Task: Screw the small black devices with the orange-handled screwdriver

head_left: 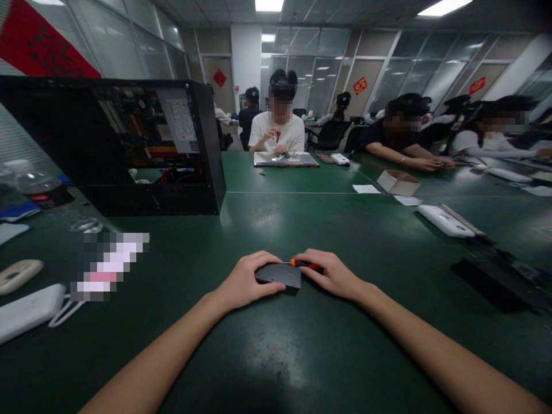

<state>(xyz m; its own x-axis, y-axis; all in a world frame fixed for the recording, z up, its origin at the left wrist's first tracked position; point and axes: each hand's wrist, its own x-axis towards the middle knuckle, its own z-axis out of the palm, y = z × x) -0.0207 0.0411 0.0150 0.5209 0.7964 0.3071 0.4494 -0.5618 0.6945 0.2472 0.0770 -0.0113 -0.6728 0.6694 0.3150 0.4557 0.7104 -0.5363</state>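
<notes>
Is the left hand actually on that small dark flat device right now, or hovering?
Touching. The head view shows the left hand with fingers curled over the near-left edge of the dark flat device, no gap visible.

— Where are we looking from?
— From our own head, seated at the green table, facing forward and tipped down, so both our forearms run up from the bottom edge.
— How near is the work?
— Close: our left hand and right hand meet low in the middle of the frame.
— And farther off?
— The wide lens carries across the tabletop to people seated opposite and up to the ceiling lights. This single view is all we have.
</notes>
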